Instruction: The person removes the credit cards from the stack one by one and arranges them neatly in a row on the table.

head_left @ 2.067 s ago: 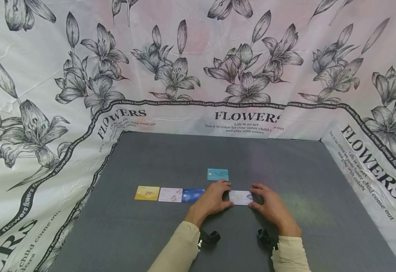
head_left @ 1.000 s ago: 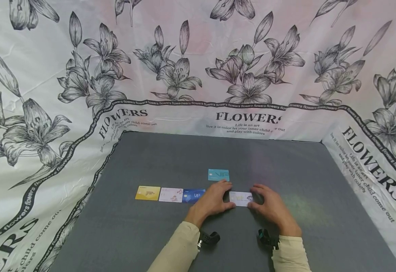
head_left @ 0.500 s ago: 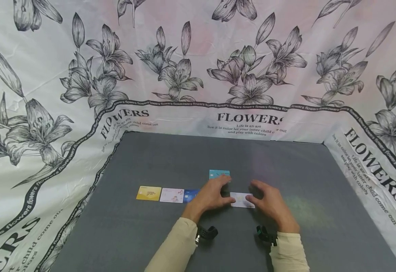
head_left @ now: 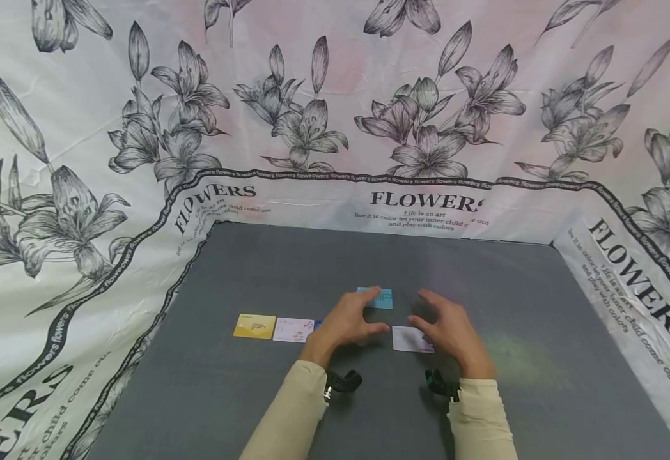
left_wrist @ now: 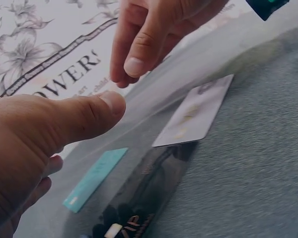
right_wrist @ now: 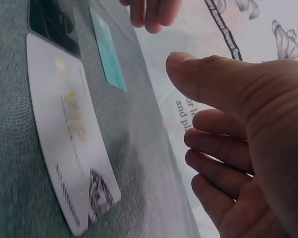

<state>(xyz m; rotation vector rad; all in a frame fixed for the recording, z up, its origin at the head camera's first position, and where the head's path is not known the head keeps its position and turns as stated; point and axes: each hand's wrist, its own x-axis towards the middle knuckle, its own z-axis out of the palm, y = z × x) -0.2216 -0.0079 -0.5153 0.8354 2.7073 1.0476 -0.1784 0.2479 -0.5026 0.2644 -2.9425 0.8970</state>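
My left hand (head_left: 343,321) hovers over the row of cards, thumb and fingers apart, holding nothing. Its fingertips overlap the teal card (head_left: 383,300) lying behind the row in the head view. Above the white VIP card (head_left: 406,342) is my right hand (head_left: 450,326), also spread and holding nothing. In the right wrist view the white VIP card (right_wrist: 72,129) lies flat, apart from the fingers. A black VIP card (left_wrist: 156,183) adjoins it in the left wrist view; my left hand hides it from the head camera. Only a sliver of the blue card (head_left: 317,325) shows.
At the left end of the row lie a yellow card (head_left: 254,326) and a pale card with a pink flower print (head_left: 293,330). The dark grey tabletop (head_left: 197,396) meets a flower-printed cloth (head_left: 312,198) at the back and sides.
Both hands have let go of the white VIP card's ends and lifted, moving away toward the teal card. The white card stays in the row.
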